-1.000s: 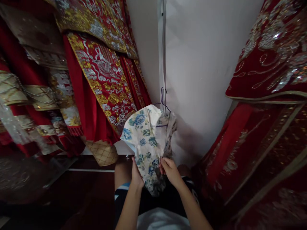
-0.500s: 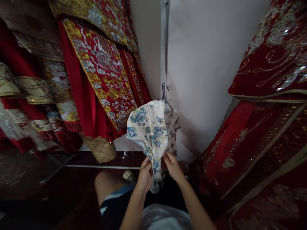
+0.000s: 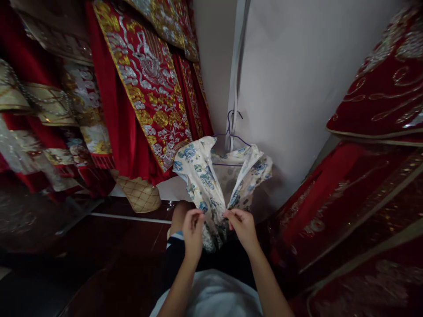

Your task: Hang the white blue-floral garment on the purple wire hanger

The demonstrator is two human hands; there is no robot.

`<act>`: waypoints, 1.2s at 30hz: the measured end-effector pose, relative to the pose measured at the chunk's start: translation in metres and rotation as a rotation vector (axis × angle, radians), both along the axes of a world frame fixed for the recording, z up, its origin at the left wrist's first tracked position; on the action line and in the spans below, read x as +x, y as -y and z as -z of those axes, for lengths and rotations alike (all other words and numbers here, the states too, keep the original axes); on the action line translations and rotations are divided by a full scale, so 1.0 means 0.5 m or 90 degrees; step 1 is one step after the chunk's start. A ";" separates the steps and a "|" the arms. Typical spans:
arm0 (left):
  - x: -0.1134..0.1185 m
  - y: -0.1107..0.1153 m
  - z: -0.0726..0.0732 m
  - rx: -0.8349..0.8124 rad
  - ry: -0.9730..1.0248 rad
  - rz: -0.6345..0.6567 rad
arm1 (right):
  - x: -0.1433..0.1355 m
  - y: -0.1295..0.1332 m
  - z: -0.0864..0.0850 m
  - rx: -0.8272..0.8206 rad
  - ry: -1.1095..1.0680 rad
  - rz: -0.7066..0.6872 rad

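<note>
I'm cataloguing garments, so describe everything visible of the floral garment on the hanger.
The floral garment is cream-white with blue flowers, in thin-looking, creased fabric, with short sleeves and a deep V-shaped opening. It hangs from a purple hanger before the pale wall, its lower part bunched. The right hand appears to pinch the opening's edge; the left hand is beside it, contact unclear.

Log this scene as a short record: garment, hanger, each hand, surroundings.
Garment: short-sleeved floral garment, open V at the front
Hanger: purple hanger, inside the garment's shoulders
Left hand: left hand, fingers curled at the garment's edge; grip unclear
Right hand: right hand, pinching the front near the V's bottom
Left side: red costume with gold and silver embroidery
Right side: red beaded cloth
Behind: pale wall
</note>
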State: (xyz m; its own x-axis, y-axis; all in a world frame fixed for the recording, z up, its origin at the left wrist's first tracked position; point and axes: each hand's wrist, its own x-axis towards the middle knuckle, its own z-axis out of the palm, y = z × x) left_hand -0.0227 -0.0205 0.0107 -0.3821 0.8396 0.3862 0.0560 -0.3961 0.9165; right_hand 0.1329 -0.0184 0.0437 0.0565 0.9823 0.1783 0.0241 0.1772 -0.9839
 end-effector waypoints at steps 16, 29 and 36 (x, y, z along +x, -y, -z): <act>0.034 0.000 0.022 0.059 -0.256 0.192 | -0.021 -0.088 -0.105 0.008 -0.322 0.086; 0.024 -0.030 0.100 -0.015 -0.264 0.239 | 0.009 -0.272 -0.296 0.074 -0.296 0.091; 0.015 -0.077 -0.011 0.084 -0.225 0.237 | 0.007 -0.218 -0.252 0.222 -0.147 0.109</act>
